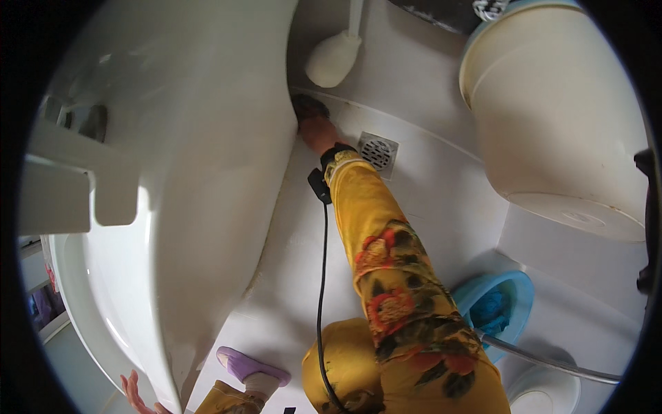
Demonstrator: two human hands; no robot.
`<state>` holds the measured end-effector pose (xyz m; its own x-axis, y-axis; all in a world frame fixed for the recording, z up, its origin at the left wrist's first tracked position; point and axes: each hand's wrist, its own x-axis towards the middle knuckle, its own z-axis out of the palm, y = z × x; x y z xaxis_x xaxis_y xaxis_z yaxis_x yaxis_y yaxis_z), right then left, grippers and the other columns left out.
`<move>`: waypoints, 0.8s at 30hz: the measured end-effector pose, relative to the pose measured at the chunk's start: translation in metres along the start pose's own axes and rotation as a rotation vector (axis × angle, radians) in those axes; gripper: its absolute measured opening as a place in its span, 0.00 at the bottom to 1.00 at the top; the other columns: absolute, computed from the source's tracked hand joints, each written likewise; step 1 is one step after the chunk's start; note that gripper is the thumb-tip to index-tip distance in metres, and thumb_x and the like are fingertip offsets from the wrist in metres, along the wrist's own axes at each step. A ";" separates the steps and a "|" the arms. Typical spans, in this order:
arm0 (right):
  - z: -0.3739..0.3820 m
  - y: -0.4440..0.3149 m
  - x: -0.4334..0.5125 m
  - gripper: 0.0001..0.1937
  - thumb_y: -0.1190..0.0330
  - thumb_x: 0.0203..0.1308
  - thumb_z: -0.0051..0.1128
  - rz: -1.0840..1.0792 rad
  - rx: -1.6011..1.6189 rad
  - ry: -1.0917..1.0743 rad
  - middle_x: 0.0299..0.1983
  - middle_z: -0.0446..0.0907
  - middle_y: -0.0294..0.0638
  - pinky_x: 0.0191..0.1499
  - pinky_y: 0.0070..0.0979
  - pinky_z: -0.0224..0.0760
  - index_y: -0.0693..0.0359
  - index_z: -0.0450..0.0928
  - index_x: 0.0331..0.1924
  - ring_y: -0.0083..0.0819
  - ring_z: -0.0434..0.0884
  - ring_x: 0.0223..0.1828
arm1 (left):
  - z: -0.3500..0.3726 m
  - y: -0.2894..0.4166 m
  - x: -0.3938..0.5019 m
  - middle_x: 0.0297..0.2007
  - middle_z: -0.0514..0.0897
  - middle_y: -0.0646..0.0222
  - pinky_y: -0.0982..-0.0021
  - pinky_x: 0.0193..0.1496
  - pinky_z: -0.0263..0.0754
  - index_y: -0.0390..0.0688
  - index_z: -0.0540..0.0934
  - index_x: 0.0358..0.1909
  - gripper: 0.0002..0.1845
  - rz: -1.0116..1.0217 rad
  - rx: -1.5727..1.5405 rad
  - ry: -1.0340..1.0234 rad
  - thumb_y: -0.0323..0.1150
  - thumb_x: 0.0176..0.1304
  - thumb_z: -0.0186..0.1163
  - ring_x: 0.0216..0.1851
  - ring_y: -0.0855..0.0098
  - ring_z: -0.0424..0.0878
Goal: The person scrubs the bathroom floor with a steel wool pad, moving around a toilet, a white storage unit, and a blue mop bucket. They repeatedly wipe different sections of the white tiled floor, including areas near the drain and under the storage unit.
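My right hand point(316, 130) reaches down to the floor at the lower edge of a glossy white bathtub point(217, 155). A dark pad or cloth point(310, 105) is under its fingers, in the shadow against the tub, and the fingertips are hidden. Around the wrist is a black band with a small black device point(319, 185), from which a black cable runs back toward me. At the lower left, my left hand point(138, 394) is beside the tub's rim with its fingers apart. Nothing shows in it.
A square metal floor drain point(379, 153) lies right of my right hand. A white toilet brush or its holder point(333, 59) is above it. At right are a large cream bucket point(553, 119), a blue basin point(526, 295) with wet blue cloth point(489, 313), a metal hose point(553, 357) and a white basin point(548, 393).
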<state>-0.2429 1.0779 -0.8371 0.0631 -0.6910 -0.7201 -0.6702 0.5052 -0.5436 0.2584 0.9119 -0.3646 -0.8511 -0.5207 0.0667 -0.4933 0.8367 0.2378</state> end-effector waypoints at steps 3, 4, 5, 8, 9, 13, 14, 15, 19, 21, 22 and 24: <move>0.011 0.014 -0.039 0.22 0.68 0.59 0.47 0.242 -0.115 0.934 0.61 0.72 0.48 0.63 0.35 0.65 0.57 0.74 0.59 0.45 0.70 0.62 | 0.000 0.001 -0.001 0.61 0.72 0.51 0.46 0.70 0.48 0.35 0.62 0.64 0.31 0.004 -0.015 0.001 0.52 0.72 0.45 0.68 0.49 0.59; 0.024 0.009 -0.053 0.22 0.67 0.59 0.46 0.283 -0.112 1.337 0.61 0.72 0.48 0.63 0.35 0.66 0.56 0.74 0.59 0.45 0.70 0.62 | -0.003 0.003 -0.001 0.61 0.72 0.52 0.45 0.70 0.48 0.35 0.62 0.64 0.31 0.008 0.006 -0.007 0.52 0.72 0.45 0.68 0.49 0.59; 0.031 0.005 -0.063 0.22 0.67 0.60 0.46 0.421 -0.090 1.490 0.61 0.72 0.48 0.62 0.35 0.66 0.56 0.74 0.59 0.45 0.70 0.62 | -0.005 0.004 0.000 0.61 0.72 0.52 0.45 0.70 0.48 0.35 0.63 0.64 0.31 0.009 0.028 -0.015 0.52 0.72 0.45 0.68 0.49 0.58; 0.035 -0.015 -0.070 0.23 0.71 0.58 0.45 0.693 -0.100 1.420 0.62 0.71 0.47 0.65 0.34 0.64 0.59 0.73 0.59 0.45 0.67 0.65 | -0.006 0.010 -0.002 0.60 0.73 0.54 0.47 0.70 0.48 0.35 0.64 0.63 0.32 -0.028 0.062 0.014 0.54 0.71 0.44 0.69 0.49 0.58; 0.031 -0.021 -0.063 0.24 0.74 0.56 0.43 0.681 -0.189 1.429 0.63 0.70 0.47 0.66 0.33 0.62 0.62 0.71 0.61 0.44 0.65 0.67 | -0.005 0.011 -0.001 0.60 0.73 0.54 0.47 0.70 0.49 0.35 0.64 0.63 0.32 -0.034 0.078 0.006 0.54 0.71 0.45 0.69 0.49 0.58; 0.039 -0.005 -0.069 0.24 0.74 0.60 0.40 0.501 0.029 1.360 0.67 0.65 0.46 0.71 0.37 0.53 0.64 0.68 0.63 0.43 0.62 0.69 | 0.000 0.012 0.004 0.59 0.75 0.54 0.47 0.70 0.50 0.35 0.65 0.62 0.33 0.013 0.125 0.052 0.55 0.71 0.43 0.68 0.49 0.60; 0.056 0.009 -0.086 0.25 0.75 0.60 0.40 0.451 -0.009 1.377 0.68 0.64 0.46 0.71 0.37 0.53 0.63 0.67 0.63 0.43 0.61 0.70 | 0.001 0.011 0.004 0.59 0.75 0.54 0.47 0.70 0.49 0.36 0.64 0.63 0.34 0.013 0.130 0.064 0.56 0.71 0.44 0.68 0.50 0.60; 0.074 0.029 -0.110 0.26 0.77 0.60 0.39 0.519 -0.003 1.268 0.69 0.63 0.44 0.71 0.35 0.53 0.61 0.66 0.65 0.42 0.60 0.71 | 0.002 0.011 0.004 0.58 0.75 0.54 0.46 0.70 0.48 0.36 0.64 0.63 0.34 0.008 0.132 0.065 0.57 0.70 0.44 0.68 0.50 0.60; 0.183 0.078 -0.231 0.24 0.79 0.61 0.37 0.714 0.107 1.317 0.66 0.65 0.52 0.72 0.33 0.51 0.67 0.66 0.63 0.44 0.61 0.70 | 0.000 0.007 0.002 0.59 0.75 0.54 0.46 0.71 0.47 0.36 0.63 0.64 0.34 -0.002 0.105 0.070 0.57 0.70 0.45 0.68 0.50 0.59; 0.209 0.086 -0.265 0.25 0.74 0.60 0.44 1.001 0.567 1.506 0.65 0.66 0.52 0.68 0.34 0.58 0.67 0.66 0.63 0.44 0.66 0.66 | 0.000 0.005 0.002 0.59 0.74 0.54 0.46 0.71 0.46 0.36 0.62 0.64 0.34 0.002 0.083 0.074 0.56 0.70 0.45 0.68 0.50 0.59; 0.209 0.086 -0.267 0.24 0.73 0.60 0.44 1.162 0.272 1.270 0.65 0.66 0.52 0.67 0.35 0.58 0.66 0.67 0.63 0.45 0.67 0.64 | 0.000 0.005 0.003 0.60 0.74 0.54 0.46 0.71 0.46 0.36 0.62 0.64 0.34 0.002 0.081 0.073 0.55 0.70 0.46 0.68 0.50 0.59; 0.187 0.071 -0.238 0.24 0.73 0.60 0.45 1.279 0.059 0.873 0.63 0.67 0.52 0.67 0.38 0.57 0.65 0.68 0.62 0.46 0.67 0.63 | 0.000 0.003 0.002 0.61 0.72 0.54 0.47 0.71 0.47 0.36 0.61 0.65 0.32 0.012 0.071 0.060 0.53 0.71 0.47 0.68 0.50 0.58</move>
<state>-0.1675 1.3746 -0.7853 -0.9595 0.1363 -0.2464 0.0913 0.9783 0.1859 0.2550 0.9135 -0.3641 -0.8456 -0.5184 0.1273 -0.4967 0.8515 0.1677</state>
